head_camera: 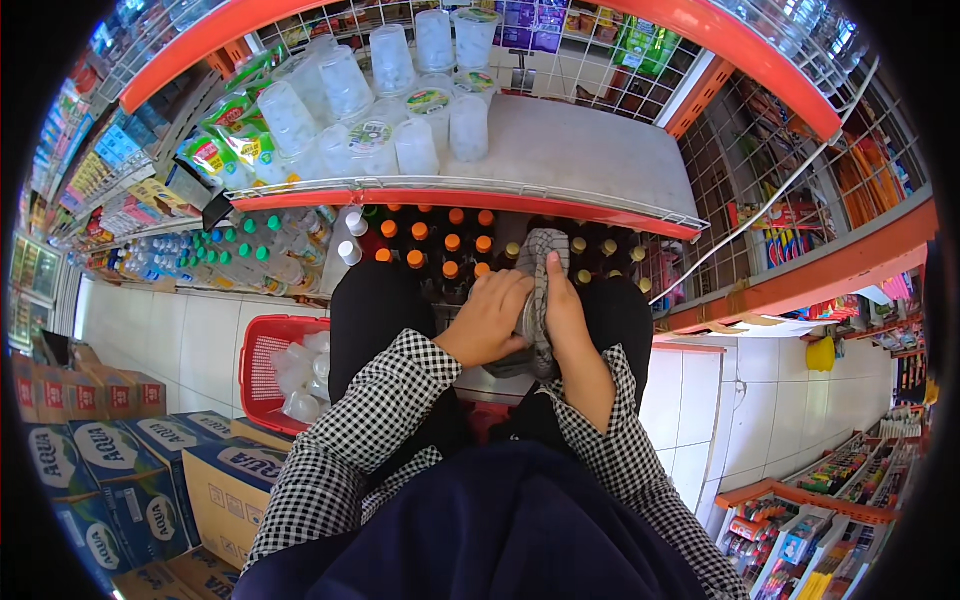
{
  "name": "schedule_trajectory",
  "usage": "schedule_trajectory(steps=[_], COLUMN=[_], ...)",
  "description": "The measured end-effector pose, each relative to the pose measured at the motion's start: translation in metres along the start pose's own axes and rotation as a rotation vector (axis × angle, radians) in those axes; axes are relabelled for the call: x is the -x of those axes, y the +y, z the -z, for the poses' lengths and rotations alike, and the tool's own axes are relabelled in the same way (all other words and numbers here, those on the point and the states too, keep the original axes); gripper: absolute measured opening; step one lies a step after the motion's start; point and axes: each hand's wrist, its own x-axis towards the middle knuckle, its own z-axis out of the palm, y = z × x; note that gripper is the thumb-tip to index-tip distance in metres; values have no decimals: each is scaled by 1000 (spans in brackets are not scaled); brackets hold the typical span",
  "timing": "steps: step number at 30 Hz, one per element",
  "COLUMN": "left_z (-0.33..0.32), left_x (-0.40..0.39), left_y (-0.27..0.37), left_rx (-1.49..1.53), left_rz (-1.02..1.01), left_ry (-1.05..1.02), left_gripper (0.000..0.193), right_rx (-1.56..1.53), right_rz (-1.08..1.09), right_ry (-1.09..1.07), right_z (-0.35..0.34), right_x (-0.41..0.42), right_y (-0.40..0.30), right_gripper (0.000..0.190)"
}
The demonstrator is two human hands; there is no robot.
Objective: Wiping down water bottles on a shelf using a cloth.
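Observation:
Both hands meet above my knees, in front of the lower shelf. My right hand (568,307) grips a grey checked cloth (546,247), thumb up along its face. My left hand (491,315) is closed around a pale rounded thing between the palms, seemingly a clear plastic cup (530,322); fingers and cloth cover most of it. On the shelf ahead, several clear plastic cups (394,60) stand in stacked rows, some showing printed lids. Green pouches (217,157) lie to their left. The right part of this shelf board (585,142) is bare.
Dark bottles with orange caps (452,242) and others with gold caps (609,246) stand below the red shelf edge (465,199). A red basket (259,367) of plastic cups sits left of my knee. Cartons (232,487) are piled lower left. A white cable (757,214) slants at right.

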Motion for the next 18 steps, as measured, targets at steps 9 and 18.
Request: schedule_trajectory(steps=[9, 18], left_z=[0, -6], left_x=[-13, -14], left_y=[24, -4], left_rx=[798, 1076], left_rz=[381, 475], left_ry=[393, 202], left_gripper=[74, 71], right_rx=[-489, 273], right_rz=[42, 667], right_ry=[-240, 116], right_z=[-4, -12], right_x=[-17, 2], right_y=[40, 17], right_gripper=[40, 51])
